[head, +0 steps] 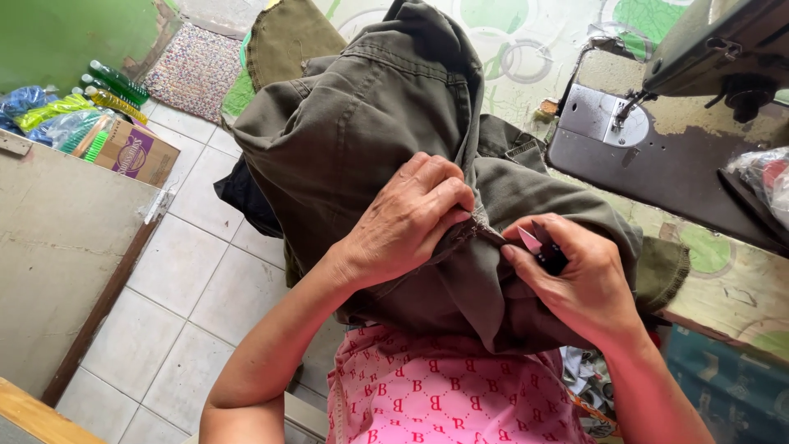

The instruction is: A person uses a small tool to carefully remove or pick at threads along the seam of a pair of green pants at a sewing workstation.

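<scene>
Olive-green cloth of a heavy garment [370, 140] fills the middle of the view, heaped over the person's lap and spilling toward the sewing machine table [740, 288]. Left hand [407, 218]: fingers curled closed, pinching a fold of the garment along a seam just beside the other hand. Right hand [579, 284]: fingers closed round a small dark cutting tool [546, 251] with a pale pink part, its tip lying on the seam between the two hands; the exact kind of tool cannot be told. Both hands rest against the cloth, near each other but apart. Below the garment, pink patterned clothing [436, 395] covers the person's lap. Upper right: sewing machine [715, 49] with its metal plate [596, 115] and needle set in a dark bed. Far right edge: a clear plastic bag [764, 177] lying on the machine bed. Upper left, on the pale tiled floor [181, 271]: a cardboard box [131, 152] holding green bottles [115, 86] and wrapped packets. Top centre: a woven mat [193, 70] on the floor, beyond the garment.
</scene>
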